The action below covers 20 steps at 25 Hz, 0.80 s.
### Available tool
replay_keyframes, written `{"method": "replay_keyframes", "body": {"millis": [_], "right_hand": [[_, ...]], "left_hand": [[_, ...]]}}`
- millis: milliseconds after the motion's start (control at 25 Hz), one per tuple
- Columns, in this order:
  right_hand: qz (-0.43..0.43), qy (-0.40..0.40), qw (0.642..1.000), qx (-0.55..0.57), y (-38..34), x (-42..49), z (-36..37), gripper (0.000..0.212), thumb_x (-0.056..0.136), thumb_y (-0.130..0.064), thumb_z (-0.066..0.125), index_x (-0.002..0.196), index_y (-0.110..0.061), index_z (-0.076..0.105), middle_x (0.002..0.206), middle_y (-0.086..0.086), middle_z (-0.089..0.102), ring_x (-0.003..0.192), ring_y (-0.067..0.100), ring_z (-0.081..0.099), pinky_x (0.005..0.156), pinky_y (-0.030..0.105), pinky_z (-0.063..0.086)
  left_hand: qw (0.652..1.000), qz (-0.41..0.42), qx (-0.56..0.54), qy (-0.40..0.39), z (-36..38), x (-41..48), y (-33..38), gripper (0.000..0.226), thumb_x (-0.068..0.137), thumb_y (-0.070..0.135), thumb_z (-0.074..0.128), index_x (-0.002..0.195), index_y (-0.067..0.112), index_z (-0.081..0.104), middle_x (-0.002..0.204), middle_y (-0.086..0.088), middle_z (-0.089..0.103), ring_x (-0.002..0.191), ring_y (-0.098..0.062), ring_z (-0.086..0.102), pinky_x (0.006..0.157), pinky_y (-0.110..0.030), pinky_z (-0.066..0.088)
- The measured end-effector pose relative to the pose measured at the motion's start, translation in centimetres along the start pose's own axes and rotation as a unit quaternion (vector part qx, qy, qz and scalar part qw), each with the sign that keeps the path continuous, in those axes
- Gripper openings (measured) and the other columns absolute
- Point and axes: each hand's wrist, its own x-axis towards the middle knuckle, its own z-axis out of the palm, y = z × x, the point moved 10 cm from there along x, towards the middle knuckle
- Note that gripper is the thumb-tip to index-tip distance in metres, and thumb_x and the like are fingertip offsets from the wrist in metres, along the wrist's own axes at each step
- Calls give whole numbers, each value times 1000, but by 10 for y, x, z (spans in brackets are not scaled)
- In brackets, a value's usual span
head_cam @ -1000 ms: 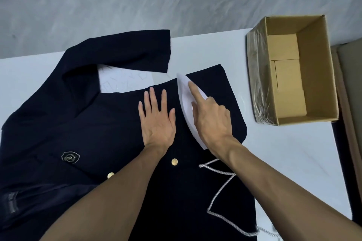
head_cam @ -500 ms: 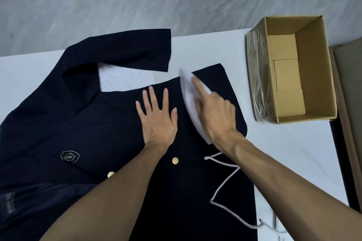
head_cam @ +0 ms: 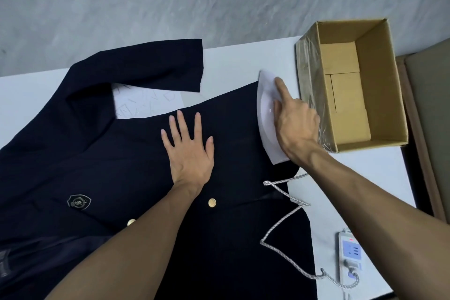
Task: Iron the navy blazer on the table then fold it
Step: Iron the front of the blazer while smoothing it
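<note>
Two bare forearms [head_cam: 136,238], bare left grip [head_cam: 188,153], bare right grip [head_cam: 295,126], raised tendons along right wrist [head_cam: 308,154]

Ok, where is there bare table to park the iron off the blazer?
Bare table strip at the far edge, between the sleeve cuff and the cardboard box; also the far-left corner beyond the blazer. Crowded near right: the cord from the iron and the power strip.

No word, number or brand can be read anywhere. The navy blazer [head_cam: 121,153] carries a crest badge [head_cam: 79,201] on its chest, toward the left edge of the table [head_cam: 243,61], but its design is too small to make out. The power strip [head_cam: 349,254] by the table's near right corner has a pale panel with a red mark and dark bars, none legible.
</note>
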Motion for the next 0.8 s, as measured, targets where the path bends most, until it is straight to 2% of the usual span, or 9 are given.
{"method": "replay_keyframes", "body": {"millis": [80, 200, 320, 440, 680, 800], "right_hand": [[-4, -5, 1000, 12, 0, 0, -4, 50, 106, -28, 31, 152, -40, 20, 73, 9, 46, 65, 31, 43, 64, 38, 31], [-71, -18, 997, 32, -33, -23, 0, 50, 105, -29, 32, 152, -38, 19, 73, 6, 44, 63, 30, 41, 63, 37, 29], [-116, -44, 992, 0, -60, -43, 18, 51, 105, -26, 33, 151, -39, 16, 70, 4, 41, 57, 28, 41, 58, 37, 30], [-83, -22, 996, -15, -47, -28, 18, 54, 105, -20, 34, 152, -38, 15, 71, 5, 43, 56, 28, 41, 58, 36, 29], [4, 4, 1000, 25, 5, 4, -5, 48, 105, -30, 32, 151, -38, 23, 73, 10, 46, 66, 31, 42, 64, 38, 33], [-9, 3, 999, 41, 4, -2, -12, 49, 105, -30, 34, 152, -37, 24, 72, 10, 46, 65, 31, 45, 63, 38, 34]], "left_hand": [[1000, -1, -2, -3, 0, 0, 1, 64, 103, 48, 20, 158, 21, 3, 164, -21, 2, 152, -36, -2, 121, -58, 7], [1000, -1, 0, 1, 0, 0, 0, 63, 104, 47, 20, 158, 21, 2, 164, -21, 1, 152, -36, -2, 121, -58, 7], [1000, 2, -1, -1, 0, -1, 0, 62, 104, 45, 19, 158, 21, 3, 164, -21, 2, 152, -35, -2, 121, -57, 7], [1000, 1, -6, 0, 0, 0, 0, 62, 104, 46, 19, 158, 20, 4, 164, -21, 2, 152, -35, -2, 122, -57, 7], [1000, 0, -7, -5, 2, 1, -1, 64, 103, 49, 20, 158, 20, 4, 164, -21, 1, 152, -35, -3, 121, -57, 6], [1000, 0, -12, -9, 2, 0, -1, 63, 103, 48, 19, 158, 21, 1, 164, -20, 0, 152, -35, -4, 122, -57, 5]]}}
